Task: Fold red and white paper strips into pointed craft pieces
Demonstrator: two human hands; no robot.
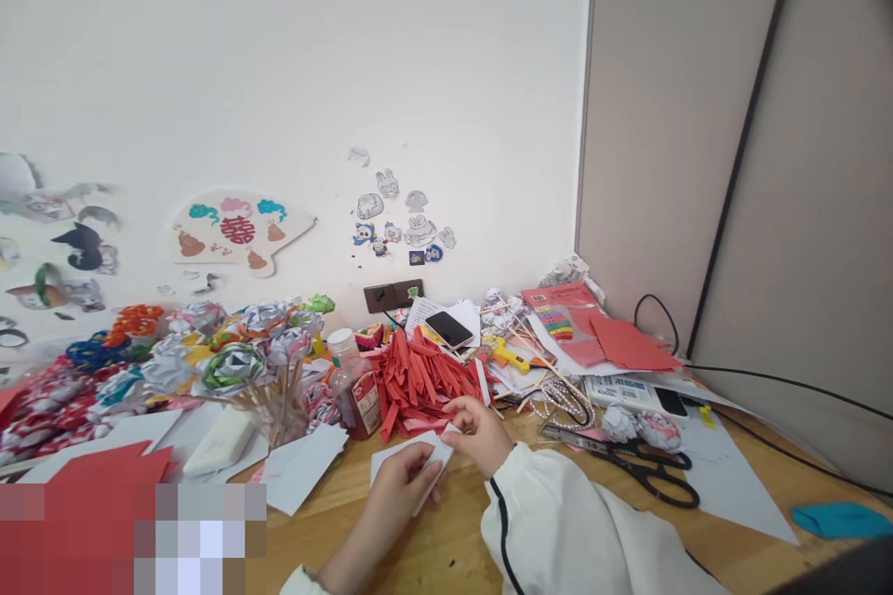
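A small sheet of white paper (427, 476) is held between my two hands above the wooden table. My left hand (405, 488) pinches its lower part, with the thumb on top and fingertips showing underneath. At the upper right corner, my right hand (480, 435) grips the paper between thumb and forefinger. Part of the sheet is covered by my fingers, so its folds are hard to make out. Just beyond my hands lies a pile of folded red paper strips (422, 381).
Black scissors (648, 469) lie right of my hands, near a bead string (562, 404). A bottle of red liquid (354, 395) and paper flowers (237, 367) stand left. White sheets (301, 469) and red paper (104, 474) lie there too. A phone (448, 329) rests behind the red pile.
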